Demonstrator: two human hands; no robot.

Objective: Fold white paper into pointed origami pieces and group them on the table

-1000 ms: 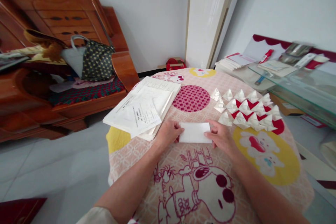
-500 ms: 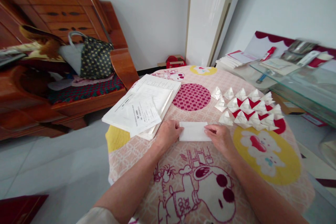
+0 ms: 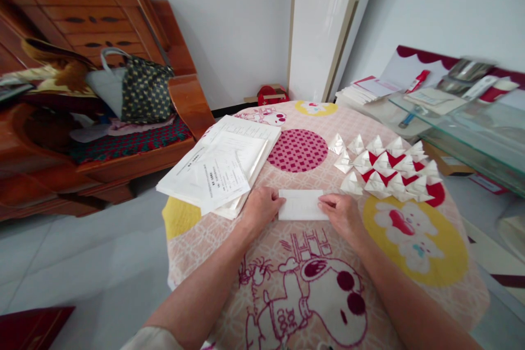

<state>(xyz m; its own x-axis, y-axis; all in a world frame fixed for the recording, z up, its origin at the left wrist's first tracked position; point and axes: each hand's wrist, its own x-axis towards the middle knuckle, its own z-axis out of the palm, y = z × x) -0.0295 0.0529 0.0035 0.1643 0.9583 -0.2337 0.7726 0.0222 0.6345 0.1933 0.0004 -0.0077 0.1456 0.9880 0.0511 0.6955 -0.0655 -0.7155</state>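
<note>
White paper [image 3: 301, 206] is held on a tablecloth [image 3: 189, 256] lettered "JOE".

A living room in a home.
It has a big wooden seat [image 3: 182, 98] with a bag [image 3: 147, 90] and a red and green mat [image 3: 135, 142] on it, a tall white air conditioner [image 3: 318, 33] by the wall [image 3: 241, 22], gray floor tiles [image 3: 102, 262], and a pink tablecloth [image 3: 197, 257] with a cartoon dog [image 3: 330, 306] and two teddy bears [image 3: 414, 254].

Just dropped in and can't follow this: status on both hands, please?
White paper held at both ends: left hand, right hand. Printed sheets close by left hand; folded paper pieces beyond right hand.
</note>
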